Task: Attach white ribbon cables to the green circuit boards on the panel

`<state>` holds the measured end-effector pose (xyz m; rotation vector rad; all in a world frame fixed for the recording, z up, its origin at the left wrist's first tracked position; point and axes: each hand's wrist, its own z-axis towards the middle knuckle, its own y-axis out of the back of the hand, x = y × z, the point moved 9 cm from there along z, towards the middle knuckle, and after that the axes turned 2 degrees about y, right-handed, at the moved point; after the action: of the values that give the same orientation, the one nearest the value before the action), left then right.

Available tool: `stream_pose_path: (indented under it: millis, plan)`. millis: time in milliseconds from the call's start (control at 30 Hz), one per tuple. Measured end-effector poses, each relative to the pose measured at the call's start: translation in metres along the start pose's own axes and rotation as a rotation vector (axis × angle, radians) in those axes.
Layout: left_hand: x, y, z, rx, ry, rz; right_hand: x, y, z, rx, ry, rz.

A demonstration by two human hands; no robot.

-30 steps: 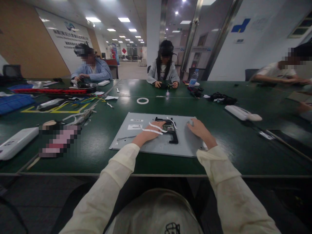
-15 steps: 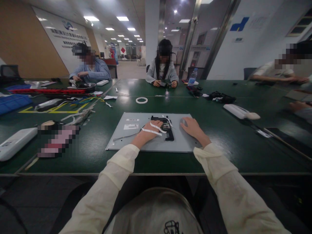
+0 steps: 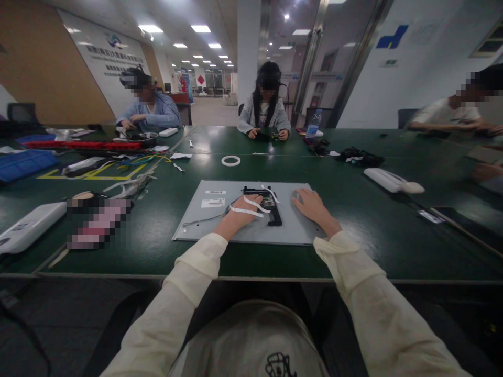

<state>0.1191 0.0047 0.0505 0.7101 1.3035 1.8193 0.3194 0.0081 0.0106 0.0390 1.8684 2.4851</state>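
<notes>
A grey flat panel (image 3: pixel 208 220) with white labels lies on the green table in front of me. On its middle sits a black plastic frame (image 3: pixel 275 217) with a small circuit board (image 3: pixel 269 201). My left hand (image 3: pixel 238 212) is closed at the frame's left part, its fingers bent and partly hidden. White tape strips (image 3: pixel 251 211) lie across the back of that hand, and another strip (image 3: pixel 273 195) curves over the frame. A thin grey cable (image 3: pixel 202 220) runs to the left over the panel. My right hand (image 3: pixel 313 205) rests open on the panel's right side, holding nothing.
A white tape roll (image 3: pixel 230 161) lies beyond the panel. At left are a white device (image 3: pixel 33 225), a blurred pink item (image 3: pixel 102 222) and a blue bin (image 3: pixel 25 165). At right lies another white device (image 3: pixel 387 179). Several people sit around the table.
The view has shifted slightly, so everything sits a little to the right. Both hands keep their places on the panel and frame. The person opposite has tilted the dark item in their hands.
</notes>
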Motion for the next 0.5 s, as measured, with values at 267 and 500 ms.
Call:
stream_pose_path:
  millis: [267, 500]
  plan:
    - [0.001, 0.004, 0.000, -0.025, 0.048, -0.075, 0.006, 0.014, -0.008, -0.060, -0.061, 0.057]
    - [0.014, -0.001, 0.003, -0.058, 0.176, -0.133, 0.039, 0.035, -0.007, -0.109, 0.081, 0.190]
